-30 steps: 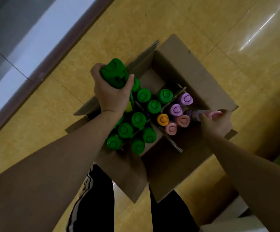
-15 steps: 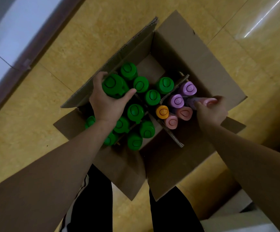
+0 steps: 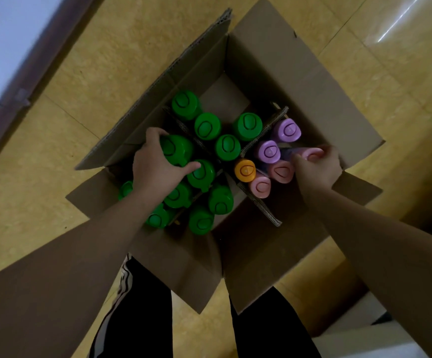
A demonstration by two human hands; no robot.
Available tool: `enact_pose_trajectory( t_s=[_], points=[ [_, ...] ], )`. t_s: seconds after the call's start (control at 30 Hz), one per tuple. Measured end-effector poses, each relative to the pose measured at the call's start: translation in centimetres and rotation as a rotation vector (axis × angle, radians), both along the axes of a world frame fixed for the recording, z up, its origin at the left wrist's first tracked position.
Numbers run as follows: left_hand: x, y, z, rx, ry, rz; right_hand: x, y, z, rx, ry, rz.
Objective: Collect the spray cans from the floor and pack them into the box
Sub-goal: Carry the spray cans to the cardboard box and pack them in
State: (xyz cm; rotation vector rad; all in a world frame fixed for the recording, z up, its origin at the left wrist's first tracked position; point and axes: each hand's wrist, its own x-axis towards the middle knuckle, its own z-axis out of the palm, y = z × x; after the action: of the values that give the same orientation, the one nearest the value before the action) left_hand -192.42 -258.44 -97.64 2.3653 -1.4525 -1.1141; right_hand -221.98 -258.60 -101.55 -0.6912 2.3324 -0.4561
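Observation:
An open cardboard box (image 3: 274, 63) with cardboard dividers stands on the floor between my legs. Several green-capped spray cans fill its left cells. Purple caps (image 3: 268, 151), an orange cap (image 3: 245, 170) and pink caps (image 3: 260, 186) stand in the right cells. My left hand (image 3: 155, 171) grips a green-capped can (image 3: 177, 149) low among the other green cans at the box's left side. My right hand (image 3: 318, 171) grips a pink-capped can (image 3: 310, 153), tilted over the right cells beside the other pink cans.
The box's flaps (image 3: 178, 267) fold outward on all sides, the near ones over my dark trousers. Yellow floor tiles surround the box. A dark skirting and pale wall (image 3: 8, 47) run along the upper left. A white object (image 3: 364, 334) lies at the lower right.
My left hand has lowered the green can from above the box's left flap down among the green cans. My right hand has kept the pink can over the right cells. The view shifted closer.

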Motion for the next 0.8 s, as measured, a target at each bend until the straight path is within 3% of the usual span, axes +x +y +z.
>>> enact_pose_trajectory(
  t_s=[0.3, 0.8],
  points=[
    [-0.2, -0.6, -1.6, 0.199, -0.191, -0.249, 0.7, -0.5, -0.7, 0.012, -0.077, -0.003],
    [-0.1, -1.2, -2.2, 0.284, -0.265, -0.318, 1.3, -0.8, -0.8, 0.072, -0.091, 0.127]
  ],
)
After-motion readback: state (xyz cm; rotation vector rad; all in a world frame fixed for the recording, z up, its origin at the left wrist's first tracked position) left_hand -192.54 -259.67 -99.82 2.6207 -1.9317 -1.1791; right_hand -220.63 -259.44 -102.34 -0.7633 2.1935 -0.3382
